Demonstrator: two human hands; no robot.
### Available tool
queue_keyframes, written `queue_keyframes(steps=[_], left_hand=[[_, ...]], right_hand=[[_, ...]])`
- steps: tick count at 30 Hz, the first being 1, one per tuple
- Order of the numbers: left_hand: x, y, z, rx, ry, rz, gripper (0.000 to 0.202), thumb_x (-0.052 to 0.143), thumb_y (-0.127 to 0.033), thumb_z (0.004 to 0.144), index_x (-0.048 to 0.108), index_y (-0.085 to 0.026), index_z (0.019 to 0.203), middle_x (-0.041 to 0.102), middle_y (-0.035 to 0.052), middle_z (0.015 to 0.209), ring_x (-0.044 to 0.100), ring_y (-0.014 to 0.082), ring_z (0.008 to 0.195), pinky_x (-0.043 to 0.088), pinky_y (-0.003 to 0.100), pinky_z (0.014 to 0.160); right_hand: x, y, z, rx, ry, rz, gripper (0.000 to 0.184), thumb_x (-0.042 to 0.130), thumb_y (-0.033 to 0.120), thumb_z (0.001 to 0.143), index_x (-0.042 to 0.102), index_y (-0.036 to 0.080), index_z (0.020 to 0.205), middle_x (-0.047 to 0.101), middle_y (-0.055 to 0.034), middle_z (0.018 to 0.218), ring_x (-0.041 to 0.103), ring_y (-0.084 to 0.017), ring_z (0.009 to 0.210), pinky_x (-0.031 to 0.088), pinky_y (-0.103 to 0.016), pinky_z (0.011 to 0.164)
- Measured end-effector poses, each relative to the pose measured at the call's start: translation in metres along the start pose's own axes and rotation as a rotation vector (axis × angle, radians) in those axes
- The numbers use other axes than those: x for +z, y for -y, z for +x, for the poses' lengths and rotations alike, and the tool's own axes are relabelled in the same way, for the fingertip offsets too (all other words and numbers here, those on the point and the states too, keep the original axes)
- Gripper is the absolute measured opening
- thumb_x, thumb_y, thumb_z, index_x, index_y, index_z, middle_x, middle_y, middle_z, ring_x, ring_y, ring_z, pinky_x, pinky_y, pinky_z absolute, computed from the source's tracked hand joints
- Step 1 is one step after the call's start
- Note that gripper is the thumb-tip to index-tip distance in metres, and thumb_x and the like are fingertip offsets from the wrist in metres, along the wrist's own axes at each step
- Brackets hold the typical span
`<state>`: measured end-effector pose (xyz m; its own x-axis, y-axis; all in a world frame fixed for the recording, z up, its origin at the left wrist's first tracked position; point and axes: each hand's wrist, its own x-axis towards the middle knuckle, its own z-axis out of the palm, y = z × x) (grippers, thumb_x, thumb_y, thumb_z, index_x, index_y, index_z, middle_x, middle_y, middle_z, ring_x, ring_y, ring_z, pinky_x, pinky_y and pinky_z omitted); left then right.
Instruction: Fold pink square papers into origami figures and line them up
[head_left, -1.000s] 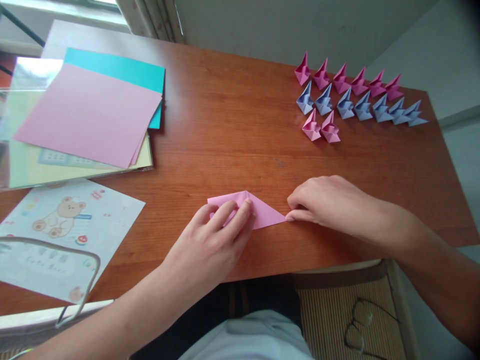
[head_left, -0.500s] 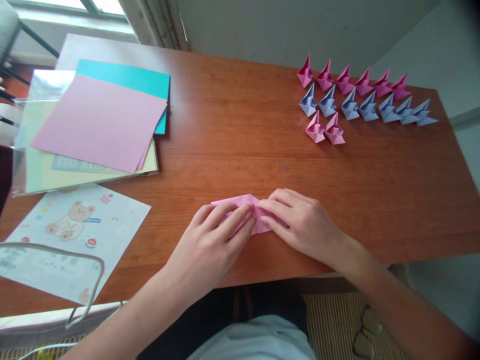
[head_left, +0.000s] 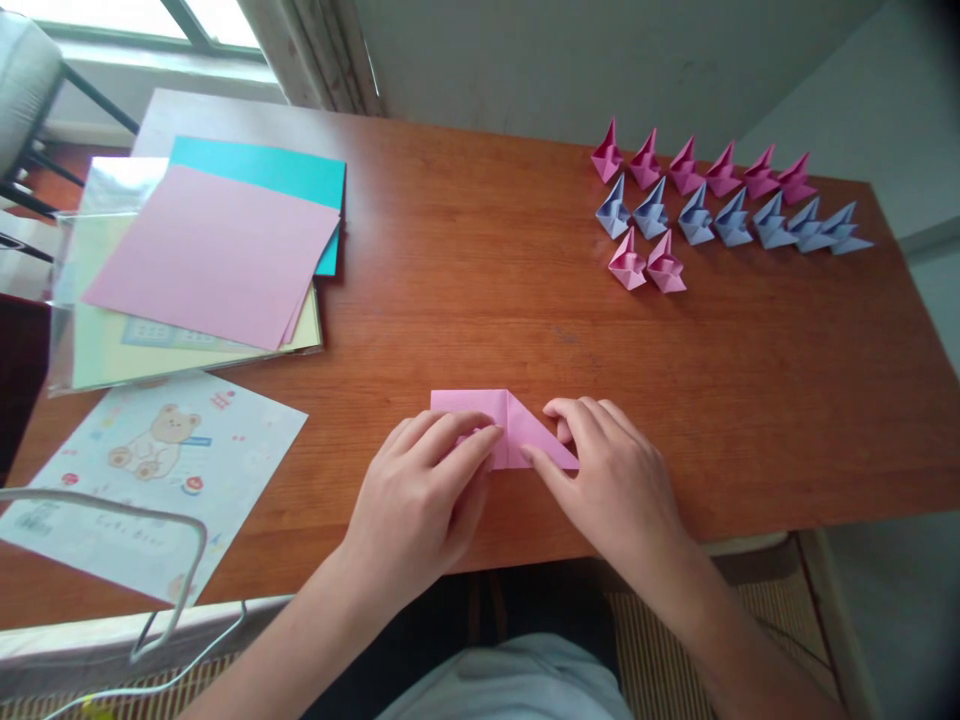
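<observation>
A sheet of pink origami paper (head_left: 525,436) lies folded on the table near its front edge. Its left part is rectangular and its right part slants down to a point, with a crease running between them. My left hand (head_left: 427,480) covers the lower left of the paper, thumb and fingertips together on it near the crease. My right hand (head_left: 611,465) is at the slanted side, its thumb on the paper's lower edge and its fingers curled just beyond the slope. Part of the left half is hidden under my left hand.
Rows of folded dark pink (head_left: 684,168), blue (head_left: 696,216) and light pink origami pieces (head_left: 627,262) stand at the back right. On the left lie pink sheets (head_left: 217,255), turquoise paper (head_left: 255,170) and a bear-printed sheet (head_left: 240,430). A bent white frame (head_left: 112,503) crosses the front left.
The paper's left part now shows a square upper corner where a slanted edge was. My right hand has drawn slightly right, uncovering the slanted right part. The view has shifted a little.
</observation>
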<state>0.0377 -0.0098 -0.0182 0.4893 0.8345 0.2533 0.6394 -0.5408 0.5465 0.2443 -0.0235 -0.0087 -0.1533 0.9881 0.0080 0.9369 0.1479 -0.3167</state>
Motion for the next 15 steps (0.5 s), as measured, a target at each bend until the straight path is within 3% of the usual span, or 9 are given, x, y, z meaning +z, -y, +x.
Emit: queue_keyframes(steps=[4, 7, 11, 15], left_hand=[[0.001, -0.001, 0.002, -0.029, -0.009, -0.042, 0.025, 0.054, -0.011, 0.092, 0.067, -0.019, 0.112, 0.073, 0.0082, 0.115, 0.064, 0.0238, 0.100, 0.053, 0.039, 0.087], [-0.001, -0.004, 0.005, -0.052, -0.029, -0.114, 0.021, 0.055, -0.010, 0.092, 0.068, -0.018, 0.107, 0.073, 0.0067, 0.109, 0.064, 0.0205, 0.096, 0.053, 0.034, 0.085], [-0.004, -0.011, 0.011, -0.125, -0.076, -0.224, 0.018, 0.060, -0.014, 0.092, 0.068, -0.017, 0.108, 0.074, 0.0060, 0.107, 0.066, 0.0181, 0.098, 0.051, 0.030, 0.087], [-0.009, -0.018, 0.017, -0.218, -0.113, -0.371, 0.016, 0.065, -0.021, 0.092, 0.070, -0.016, 0.106, 0.076, 0.0049, 0.100, 0.069, 0.0157, 0.091, 0.052, 0.026, 0.082]], right_hand=[[0.004, 0.004, -0.002, 0.012, -0.036, 0.142, 0.009, 0.067, 0.018, 0.089, 0.058, 0.022, 0.088, 0.062, -0.0002, 0.079, 0.057, -0.020, 0.076, 0.043, -0.033, 0.071], [0.004, 0.010, -0.004, 0.025, -0.117, 0.287, 0.011, 0.062, 0.017, 0.093, 0.058, 0.021, 0.084, 0.059, 0.0005, 0.074, 0.054, -0.018, 0.071, 0.042, -0.032, 0.069], [0.003, 0.022, -0.008, 0.001, -0.276, 0.437, 0.008, 0.059, 0.012, 0.093, 0.061, 0.020, 0.090, 0.063, -0.0030, 0.082, 0.057, -0.018, 0.077, 0.046, -0.031, 0.071], [0.004, 0.033, -0.011, -0.090, -0.415, 0.440, 0.019, 0.063, 0.007, 0.089, 0.064, 0.019, 0.103, 0.066, -0.0064, 0.092, 0.060, -0.020, 0.087, 0.051, -0.035, 0.079]])
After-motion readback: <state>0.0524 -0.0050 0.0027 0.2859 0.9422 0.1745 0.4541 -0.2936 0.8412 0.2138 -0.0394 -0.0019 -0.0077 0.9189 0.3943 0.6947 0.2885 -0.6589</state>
